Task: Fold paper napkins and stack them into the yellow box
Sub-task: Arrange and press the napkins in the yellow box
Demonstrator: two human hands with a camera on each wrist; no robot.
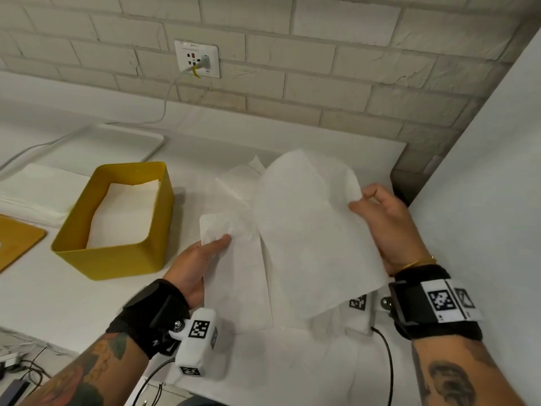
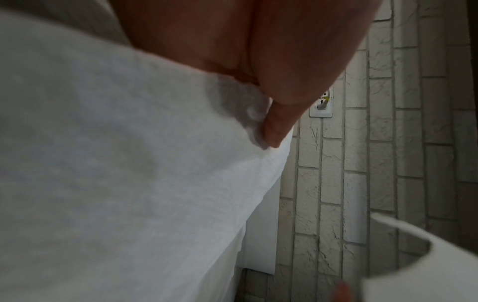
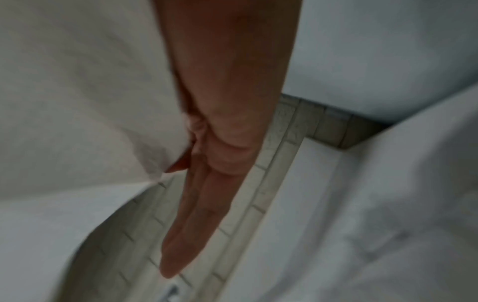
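Note:
I hold a large white paper napkin (image 1: 307, 230) in the air above the white counter (image 1: 73, 303), part folded along a crease. My left hand (image 1: 202, 256) grips its left flap, thumb on top; the left wrist view shows that thumb (image 2: 274, 130) pressing the napkin (image 2: 129, 173). My right hand (image 1: 377, 212) pinches the right edge between thumb and forefinger, the other fingers (image 3: 186, 235) straight beside the napkin (image 3: 90, 112). The yellow box (image 1: 117, 259) stands to the left with folded white napkins (image 1: 123, 212) inside.
More white napkins lie spread on the counter under my hands. A stack of white napkins (image 1: 32, 194) sits left of the box, with a wooden board (image 1: 14, 238) at the far left. A white tray (image 1: 123, 139) and a plugged cable (image 1: 164, 112) lie behind. A white wall (image 1: 483, 171) closes the right side.

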